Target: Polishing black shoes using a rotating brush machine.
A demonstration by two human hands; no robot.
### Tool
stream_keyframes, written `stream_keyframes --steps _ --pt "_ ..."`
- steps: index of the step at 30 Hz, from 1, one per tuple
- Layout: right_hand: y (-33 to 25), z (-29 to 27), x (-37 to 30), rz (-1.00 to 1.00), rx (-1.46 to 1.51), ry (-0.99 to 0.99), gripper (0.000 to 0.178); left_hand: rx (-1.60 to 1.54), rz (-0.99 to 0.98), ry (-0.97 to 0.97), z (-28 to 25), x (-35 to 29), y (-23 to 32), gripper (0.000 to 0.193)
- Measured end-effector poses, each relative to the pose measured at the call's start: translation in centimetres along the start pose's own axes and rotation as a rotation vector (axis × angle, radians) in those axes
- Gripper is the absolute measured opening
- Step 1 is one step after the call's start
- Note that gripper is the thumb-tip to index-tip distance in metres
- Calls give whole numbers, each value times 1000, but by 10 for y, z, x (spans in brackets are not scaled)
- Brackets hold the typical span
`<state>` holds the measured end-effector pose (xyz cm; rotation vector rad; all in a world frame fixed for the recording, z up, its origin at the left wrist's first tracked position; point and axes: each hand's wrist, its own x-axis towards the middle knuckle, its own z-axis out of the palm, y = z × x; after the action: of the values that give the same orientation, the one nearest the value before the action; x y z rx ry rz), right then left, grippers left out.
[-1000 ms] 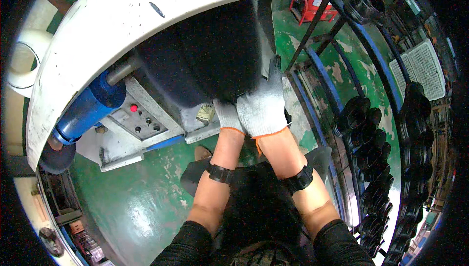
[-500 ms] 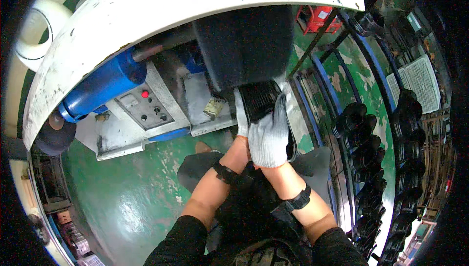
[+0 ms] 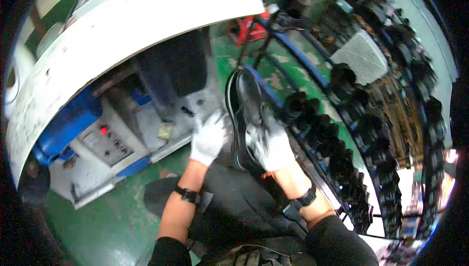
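A black shoe (image 3: 243,101) with a dark sole is held upright, sole edge toward me, between the machine and the rack. My right hand (image 3: 271,147), in a white glove, grips it from the lower right. My left hand (image 3: 209,139), also gloved, is just left of the shoe at its edge. Motion blur hides whether it touches the shoe. Both forearms are bare, each with a black wrist strap.
A white curved machine hood (image 3: 122,36) arches over a black press block (image 3: 173,68), a blue cylinder (image 3: 66,124) and a grey control panel (image 3: 107,144) with a red button. On the right, a blue-barred rack (image 3: 342,134) holds several black shoes. The floor (image 3: 97,217) is green.
The shoe has come out from under the black press block and moved right toward the rack in my right hand. My left hand has slipped off to its left side. The view swung right.
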<state>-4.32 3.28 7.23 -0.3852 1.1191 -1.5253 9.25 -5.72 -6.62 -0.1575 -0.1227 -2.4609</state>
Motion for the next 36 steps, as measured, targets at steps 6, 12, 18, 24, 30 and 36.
stream_keyframes --steps 6,12,18,24,30,36 --pt "-150 -37 79 -434 673 143 13 229 8 232 25 2 -2 71" --pt "-247 -84 133 -487 365 331 22 201 37 191 26 6 2 65" --pt "-252 -49 192 -685 -340 111 41 249 47 256 26 -3 15 55" --pt "-221 -14 264 -1035 -1696 636 56 299 41 217 25 4 11 57" --pt "-234 -17 248 -636 -1776 539 60 356 48 324 30 11 8 59" --pt "-158 -9 165 -789 -1727 294 44 268 -22 375 14 10 2 55"
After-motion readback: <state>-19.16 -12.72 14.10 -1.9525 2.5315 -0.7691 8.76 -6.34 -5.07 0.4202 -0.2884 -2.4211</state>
